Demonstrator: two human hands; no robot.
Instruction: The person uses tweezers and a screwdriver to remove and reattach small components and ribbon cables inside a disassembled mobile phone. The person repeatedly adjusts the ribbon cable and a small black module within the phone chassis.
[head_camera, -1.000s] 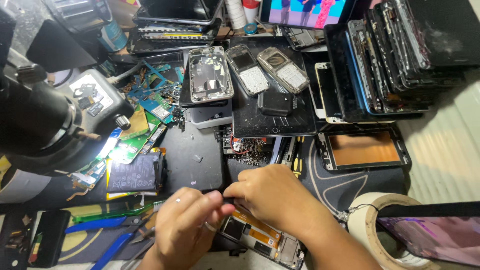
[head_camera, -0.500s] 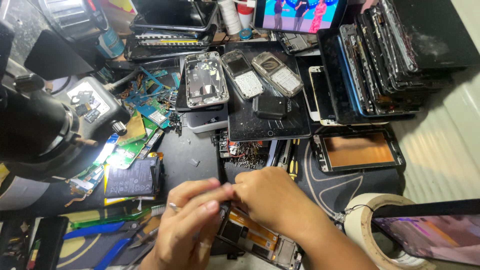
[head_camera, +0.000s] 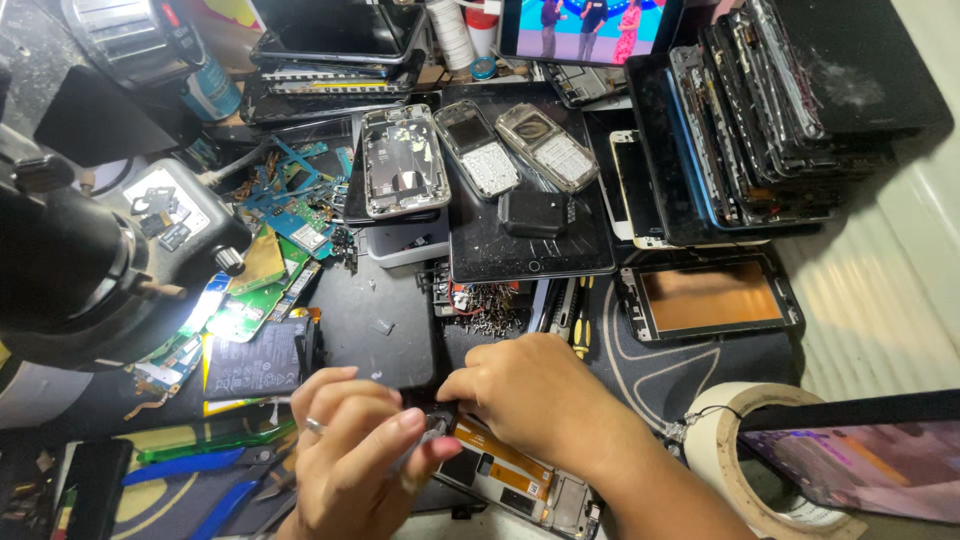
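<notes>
My left hand (head_camera: 355, 460), with a ring on one finger, is curled at the bottom centre, its fingertips pinching a thin metal tool (head_camera: 430, 428) together with my right hand. My right hand (head_camera: 535, 395) comes in from the lower right, fingers bent and closed on the same small tool. Both hands meet over an opened phone frame (head_camera: 510, 480) with an orange flex strip inside, lying on the dark work mat (head_camera: 380, 320). What the tool tip touches is hidden by my fingers.
A black microscope (head_camera: 70, 270) looms at the left. Green circuit boards (head_camera: 250, 290), a battery (head_camera: 255, 360), a pile of screws (head_camera: 490, 300), a tablet (head_camera: 525, 230) with old phones on it, stacked screens (head_camera: 760, 110), a tape roll (head_camera: 745, 460) and blue-handled pliers (head_camera: 190, 480) crowd the bench.
The view has shifted slightly, and my hands have moved a little toward the bottom edge. They stay together on the tool over the opened phone.
</notes>
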